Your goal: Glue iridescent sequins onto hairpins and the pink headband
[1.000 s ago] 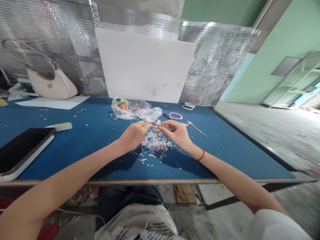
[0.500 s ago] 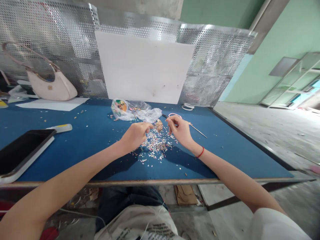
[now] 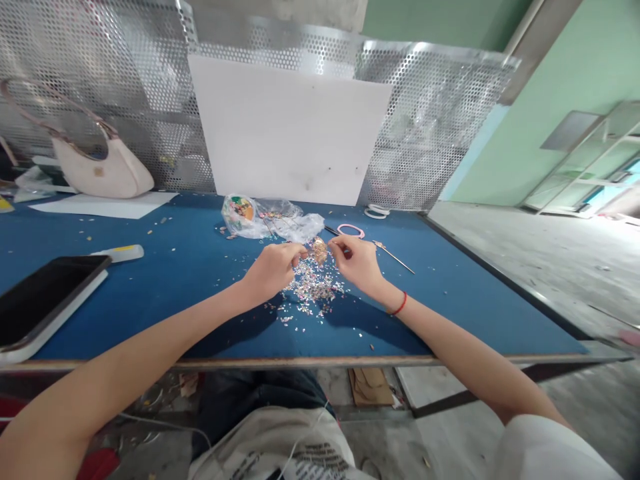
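Note:
A small rounded gold piece (image 3: pixel 319 251), speckled with glitter, is held up between my two hands above the table. My left hand (image 3: pixel 274 268) is closed, its thumb and forefinger pinching the left edge of the piece. Close to its right side is my right hand (image 3: pixel 359 264), fingertips pressed together; whatever they hold is too small to make out. Below both hands lies a loose scatter of shiny multicoloured sequins (image 3: pixel 313 290) on the blue table (image 3: pixel 165 300).
Clear plastic bags (image 3: pixel 295 225) with colourful bits lie behind the hands. Pink-handled scissors (image 3: pixel 351 231) and a thin metal rod (image 3: pixel 397 259) are at right. On the left are a phone (image 3: pixel 53 293), a small bottle (image 3: pixel 125 253) and a handbag (image 3: pixel 107 170). A white board (image 3: pixel 293 130) stands behind.
My right hand has moved slightly left and its fingertips have come nearer the gold piece, uncovering the scissors' pink handle. My left hand is nearly still.

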`<state>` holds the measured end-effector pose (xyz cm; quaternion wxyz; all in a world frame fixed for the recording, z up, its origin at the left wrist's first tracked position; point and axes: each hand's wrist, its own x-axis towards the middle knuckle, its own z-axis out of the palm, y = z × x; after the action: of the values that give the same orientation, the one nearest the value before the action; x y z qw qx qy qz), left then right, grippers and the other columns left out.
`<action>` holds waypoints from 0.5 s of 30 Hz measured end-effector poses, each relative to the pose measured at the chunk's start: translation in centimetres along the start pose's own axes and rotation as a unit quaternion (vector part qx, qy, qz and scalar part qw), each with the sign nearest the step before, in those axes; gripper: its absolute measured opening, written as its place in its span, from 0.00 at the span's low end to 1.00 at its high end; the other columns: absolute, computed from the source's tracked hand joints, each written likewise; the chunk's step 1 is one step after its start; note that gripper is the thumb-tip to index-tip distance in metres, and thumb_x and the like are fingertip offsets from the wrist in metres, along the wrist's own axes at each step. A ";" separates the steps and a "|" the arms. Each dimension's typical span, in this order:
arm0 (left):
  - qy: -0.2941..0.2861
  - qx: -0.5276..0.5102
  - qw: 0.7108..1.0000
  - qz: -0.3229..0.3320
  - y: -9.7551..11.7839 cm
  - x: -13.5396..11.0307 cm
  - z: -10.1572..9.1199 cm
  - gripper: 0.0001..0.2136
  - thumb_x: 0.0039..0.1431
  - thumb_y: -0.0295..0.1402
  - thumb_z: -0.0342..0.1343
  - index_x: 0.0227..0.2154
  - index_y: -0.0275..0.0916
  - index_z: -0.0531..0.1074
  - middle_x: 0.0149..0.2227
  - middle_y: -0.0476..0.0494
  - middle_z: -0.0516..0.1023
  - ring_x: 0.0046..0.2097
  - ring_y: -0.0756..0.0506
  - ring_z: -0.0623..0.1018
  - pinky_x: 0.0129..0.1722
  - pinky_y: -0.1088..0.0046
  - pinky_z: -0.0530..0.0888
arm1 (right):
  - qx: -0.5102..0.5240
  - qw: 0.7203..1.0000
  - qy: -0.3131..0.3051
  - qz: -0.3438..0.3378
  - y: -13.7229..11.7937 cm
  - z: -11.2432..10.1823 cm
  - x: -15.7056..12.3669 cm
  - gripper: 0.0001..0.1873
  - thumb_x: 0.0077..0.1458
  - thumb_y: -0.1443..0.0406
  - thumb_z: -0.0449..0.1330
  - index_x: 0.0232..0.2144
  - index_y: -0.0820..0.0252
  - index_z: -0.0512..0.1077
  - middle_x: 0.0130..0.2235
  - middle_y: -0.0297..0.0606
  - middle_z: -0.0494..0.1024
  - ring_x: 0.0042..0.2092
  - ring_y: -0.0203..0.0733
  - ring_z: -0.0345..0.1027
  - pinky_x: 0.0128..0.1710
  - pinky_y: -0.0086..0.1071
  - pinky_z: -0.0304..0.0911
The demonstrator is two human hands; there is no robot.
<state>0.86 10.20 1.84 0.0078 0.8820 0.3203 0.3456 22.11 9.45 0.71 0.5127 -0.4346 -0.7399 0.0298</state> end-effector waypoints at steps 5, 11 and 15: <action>0.019 -0.034 0.999 -0.020 0.1 0.0 0.2 0.20 0.47 0.16 0.43 0.38 0.33 0.76 0.27 0.46 0.78 0.30 0.50 0.77 0.33 0.75 0.72 | 0.212 0.964 -0.065 0.146 -0.2 -0.6 0.6 0.12 0.56 0.58 0.58 0.29 0.61 0.72 0.20 0.31 0.69 0.18 0.32 0.63 0.18 0.29 0.62; 0.037 -0.038 0.998 -0.031 0.2 -0.1 0.4 0.16 0.55 0.21 0.45 0.39 0.34 0.76 0.30 0.44 0.80 0.33 0.48 0.79 0.36 0.73 0.72 | 0.284 0.936 -0.120 0.171 -1.3 -0.3 -0.1 0.15 0.56 0.53 0.60 0.30 0.61 0.73 0.23 0.32 0.71 0.18 0.30 0.61 0.15 0.26 0.58; 0.030 -0.040 0.998 -0.025 0.4 -0.1 0.4 0.17 0.53 0.19 0.45 0.39 0.34 0.76 0.29 0.45 0.80 0.31 0.49 0.78 0.34 0.75 0.71 | 0.220 0.958 -0.111 0.145 -1.7 -0.1 -0.3 0.15 0.56 0.55 0.60 0.27 0.61 0.72 0.18 0.29 0.68 0.14 0.28 0.55 0.13 0.26 0.50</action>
<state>1.24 9.92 1.55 0.0418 0.8619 0.3280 0.3845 21.21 8.16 1.32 0.5007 -0.4079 -0.6961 0.3136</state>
